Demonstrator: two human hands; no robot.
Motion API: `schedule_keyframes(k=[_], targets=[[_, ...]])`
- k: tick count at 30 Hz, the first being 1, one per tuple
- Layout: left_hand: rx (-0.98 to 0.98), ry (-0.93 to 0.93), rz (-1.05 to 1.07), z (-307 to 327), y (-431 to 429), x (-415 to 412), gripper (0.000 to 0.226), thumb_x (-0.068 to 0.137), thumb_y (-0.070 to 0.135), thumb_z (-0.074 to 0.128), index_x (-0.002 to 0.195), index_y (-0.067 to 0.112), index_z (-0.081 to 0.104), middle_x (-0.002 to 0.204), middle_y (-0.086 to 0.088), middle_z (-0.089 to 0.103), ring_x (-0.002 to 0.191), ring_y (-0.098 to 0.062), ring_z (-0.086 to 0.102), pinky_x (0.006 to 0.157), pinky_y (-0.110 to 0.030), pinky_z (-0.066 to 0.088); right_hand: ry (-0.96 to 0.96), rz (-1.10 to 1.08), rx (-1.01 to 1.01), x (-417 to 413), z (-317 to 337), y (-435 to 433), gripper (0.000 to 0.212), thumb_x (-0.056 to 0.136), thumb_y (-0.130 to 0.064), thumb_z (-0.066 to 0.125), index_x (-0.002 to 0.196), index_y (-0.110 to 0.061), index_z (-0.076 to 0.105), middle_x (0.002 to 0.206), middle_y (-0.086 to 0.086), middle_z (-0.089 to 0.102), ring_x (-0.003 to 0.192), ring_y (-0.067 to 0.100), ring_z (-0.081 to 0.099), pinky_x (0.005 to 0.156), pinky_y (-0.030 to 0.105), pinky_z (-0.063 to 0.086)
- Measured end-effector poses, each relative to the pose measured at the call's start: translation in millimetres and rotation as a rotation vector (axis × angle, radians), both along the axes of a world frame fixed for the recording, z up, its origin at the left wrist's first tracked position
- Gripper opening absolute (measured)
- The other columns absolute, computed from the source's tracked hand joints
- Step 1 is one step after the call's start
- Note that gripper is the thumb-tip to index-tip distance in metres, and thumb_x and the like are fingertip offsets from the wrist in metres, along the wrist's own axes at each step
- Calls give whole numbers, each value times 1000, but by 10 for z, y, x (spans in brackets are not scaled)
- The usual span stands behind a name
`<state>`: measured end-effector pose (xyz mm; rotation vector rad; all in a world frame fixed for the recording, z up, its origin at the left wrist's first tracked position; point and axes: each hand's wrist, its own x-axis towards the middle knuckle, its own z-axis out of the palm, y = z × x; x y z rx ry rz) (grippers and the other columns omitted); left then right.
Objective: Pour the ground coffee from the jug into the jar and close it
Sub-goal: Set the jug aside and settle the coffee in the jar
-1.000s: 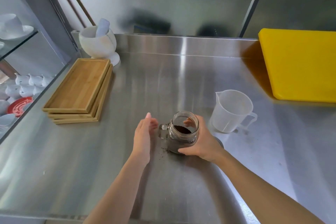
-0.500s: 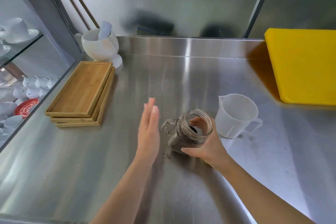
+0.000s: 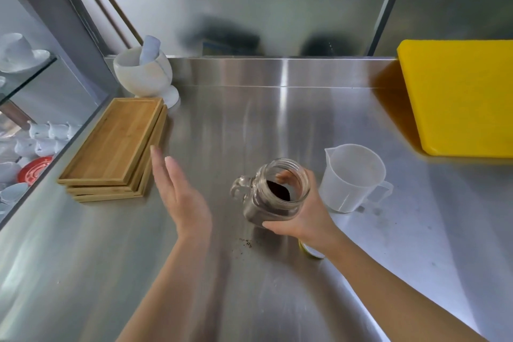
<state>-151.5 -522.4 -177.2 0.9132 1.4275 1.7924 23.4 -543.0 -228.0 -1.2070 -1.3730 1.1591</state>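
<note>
A glass jar [image 3: 273,197] with a side handle holds dark ground coffee and has no lid on. My right hand [image 3: 302,216] grips it from the right and tilts it toward the left, lifted off the steel counter [image 3: 249,125]. My left hand [image 3: 180,194] is flat and open, fingers together, a hand's width left of the jar and not touching it. The translucent plastic jug [image 3: 351,178] stands upright just right of the jar and looks empty. A round lid [image 3: 312,253] peeks out on the counter under my right wrist.
A few coffee grains [image 3: 245,243] lie spilled below the jar. Stacked wooden trays [image 3: 116,147] sit at the left, a white mortar and pestle [image 3: 144,69] behind them. A yellow cutting board [image 3: 460,94] lies at the back right. Cups fill shelves off the left edge.
My right hand has tilted and lifted the jar from standing upright. My left hand has drawn away from the jar to the left.
</note>
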Motion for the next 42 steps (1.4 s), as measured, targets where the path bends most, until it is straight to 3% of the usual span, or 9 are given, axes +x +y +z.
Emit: schedule_keyframes(k=[4, 9, 15, 20, 24, 31, 35, 40, 42], targets=[[-135, 313, -585, -111, -192, 290, 35, 97, 43, 32, 131, 40, 39, 143, 24, 36, 127, 21, 29, 109, -9, 22, -1, 17, -4, 39, -62, 6, 92, 45, -1, 85, 119, -27, 37, 123, -2, 52, 114, 2, 53, 92, 13, 42], [-57, 108, -72, -118, -44, 116, 51, 92, 43, 32, 141, 32, 30, 151, 16, 29, 139, 4, 22, 118, -29, 15, 82, -6, -58, 122, -138, -4, 96, 42, -12, 89, 125, -7, 41, 124, 17, 55, 117, 24, 55, 101, 41, 44], [-221, 238, -620, -195, -141, 359, 41, 90, 50, 43, 124, 31, 51, 123, 20, 55, 116, 7, 48, 104, -19, 35, 70, -1, -68, 122, -103, 25, 99, 41, -12, 93, 126, -5, 43, 125, 18, 55, 116, 26, 56, 101, 49, 45], [-236, 178, -392, -158, -110, 432, 33, 92, 36, 52, 66, 16, 47, 65, 9, 46, 64, -7, 43, 66, -26, 36, 41, 7, -41, 84, 2, 10, 91, 43, -8, 89, 117, -30, 39, 124, 4, 53, 113, 4, 55, 89, 18, 47], [-292, 75, -236, -157, -55, 456, 43, 91, 34, 53, 60, 13, 34, 60, -2, 26, 60, -19, 25, 57, -34, 23, 23, 96, -42, 42, 54, -39, 101, 42, -24, 91, 126, -36, 36, 132, -4, 49, 124, 7, 47, 104, 32, 40], [-324, -96, 66, -222, -36, 315, 44, 91, 22, 48, 56, 22, 21, 54, 7, 19, 50, -8, 17, 50, -29, 16, 195, 65, -109, -5, 256, 31, 103, 55, -76, 68, 137, -47, 12, 151, -27, 10, 138, -11, 9, 112, 21, 13], [-351, -167, 136, -238, -74, 346, 41, 87, 22, 49, 56, 21, 23, 55, 5, 21, 52, -11, 19, 53, -33, 18, 148, 243, -137, -259, 226, 3, 106, 63, -38, 80, 146, -23, 17, 146, -5, 40, 134, 8, 37, 116, 39, 25], [-347, -215, 178, -235, -61, 258, 39, 88, 21, 48, 58, 21, 23, 61, 1, 19, 55, -12, 18, 54, -32, 16, 146, 108, -145, -253, 210, 47, 116, 57, -44, 77, 147, -31, 4, 156, -17, 5, 140, -7, 8, 119, 34, 9], [-337, -215, 175, -238, -58, 273, 39, 88, 21, 49, 58, 20, 24, 61, 0, 20, 56, -13, 18, 54, -33, 17, 134, 155, -155, -287, 214, 33, 110, 58, -38, 80, 146, -29, 13, 155, -11, 17, 140, 2, 18, 118, 37, 17]])
